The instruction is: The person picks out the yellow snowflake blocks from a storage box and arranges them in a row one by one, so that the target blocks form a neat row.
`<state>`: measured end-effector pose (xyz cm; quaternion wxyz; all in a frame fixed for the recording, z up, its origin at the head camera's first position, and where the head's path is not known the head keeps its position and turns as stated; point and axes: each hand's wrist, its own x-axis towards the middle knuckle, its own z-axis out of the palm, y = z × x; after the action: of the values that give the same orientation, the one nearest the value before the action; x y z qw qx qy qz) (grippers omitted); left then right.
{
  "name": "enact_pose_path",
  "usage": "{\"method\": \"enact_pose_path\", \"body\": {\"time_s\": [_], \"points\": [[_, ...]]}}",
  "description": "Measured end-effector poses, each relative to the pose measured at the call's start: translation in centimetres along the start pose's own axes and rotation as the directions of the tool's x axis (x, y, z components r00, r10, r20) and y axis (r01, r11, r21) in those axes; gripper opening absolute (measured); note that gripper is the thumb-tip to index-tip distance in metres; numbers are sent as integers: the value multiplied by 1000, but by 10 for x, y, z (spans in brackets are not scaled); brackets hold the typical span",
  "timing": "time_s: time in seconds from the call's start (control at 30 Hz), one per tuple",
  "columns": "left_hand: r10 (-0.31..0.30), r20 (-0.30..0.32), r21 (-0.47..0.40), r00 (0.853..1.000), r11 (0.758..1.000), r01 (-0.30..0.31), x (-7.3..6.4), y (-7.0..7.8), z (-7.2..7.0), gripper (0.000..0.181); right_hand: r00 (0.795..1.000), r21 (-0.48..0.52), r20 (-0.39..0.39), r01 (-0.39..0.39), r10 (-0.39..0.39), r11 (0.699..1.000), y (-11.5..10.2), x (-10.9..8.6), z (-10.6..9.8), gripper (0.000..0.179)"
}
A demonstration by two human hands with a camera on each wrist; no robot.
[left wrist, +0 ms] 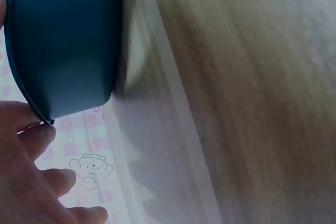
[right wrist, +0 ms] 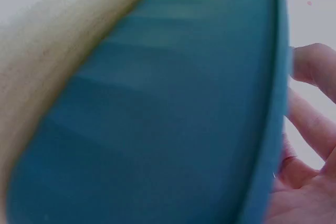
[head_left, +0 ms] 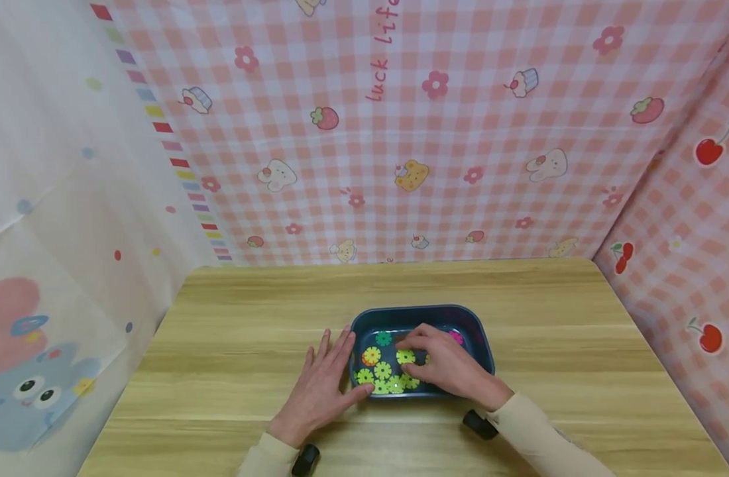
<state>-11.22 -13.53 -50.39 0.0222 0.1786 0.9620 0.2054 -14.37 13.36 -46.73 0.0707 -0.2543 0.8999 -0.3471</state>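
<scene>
A dark blue-green plastic tray (head_left: 480,338) sits on the table and holds several small notched discs. My left hand (head_left: 319,391) spreads over its left end, fingers extended along the rim and thumb at the near edge. In the left wrist view, fingertips (left wrist: 39,135) meet the corner of the rim. My right hand (head_left: 450,364) reaches into the tray with thumb and index bent. Between those two tips shows a yellow-green disc (head_left: 405,356); I cannot tell whether they pinch it. Other yellow-green discs (head_left: 382,370), an orange-and-yellow one (head_left: 371,356) and a green one (head_left: 384,338) lie on the left.
A pink disc (head_left: 456,337) lies in the tray's far right, partly behind the right hand. The wooden table (head_left: 269,311) stretches out around the tray. Checked cloth (head_left: 364,146) hangs behind it, with more cloth at both sides. Each wrist wears a black device (head_left: 480,424).
</scene>
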Motion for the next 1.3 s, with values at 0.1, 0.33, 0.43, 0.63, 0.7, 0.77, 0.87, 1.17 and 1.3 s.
{"method": "enact_pose_path", "body": {"time_s": [0.1,0.33,0.43,0.63,0.7,0.77,0.87,1.17,1.3], "points": [[2,2,2,1000,1000,-2,0,-1,0,94,1000,-1,-12,5,-5,1000,-1,-7,-2,31],[12,-5,2,1000,1000,-12,1,-1,0,92,994,-45,-68,86,-89,995,-4,-25,-7,29],[10,-6,-6,1000,1000,-10,0,-1,0,92,991,-49,-81,99,-103,994,-6,-33,-8,28],[5,-4,-23,1000,1000,-5,0,-1,1,91,992,-39,-89,83,-86,996,-12,-47,-9,30],[4,-7,-26,1000,1000,-4,0,-1,1,91,992,-33,-88,84,-87,996,-13,-52,-9,31],[1,-8,-28,1000,1000,-1,0,-1,2,91,990,-30,-93,100,-102,995,-13,-57,-9,31],[8,-15,-31,1000,999,-8,1,-1,1,91,983,-43,-114,142,-146,989,-14,-63,-9,30],[19,-24,-20,1000,1000,-19,1,-1,2,91,954,-42,-142,261,-264,964,-14,-78,-2,33],[13,-26,-22,1000,1000,-14,1,-2,2,91,959,-19,-112,258,-258,966,-16,-84,-2,34]]}}
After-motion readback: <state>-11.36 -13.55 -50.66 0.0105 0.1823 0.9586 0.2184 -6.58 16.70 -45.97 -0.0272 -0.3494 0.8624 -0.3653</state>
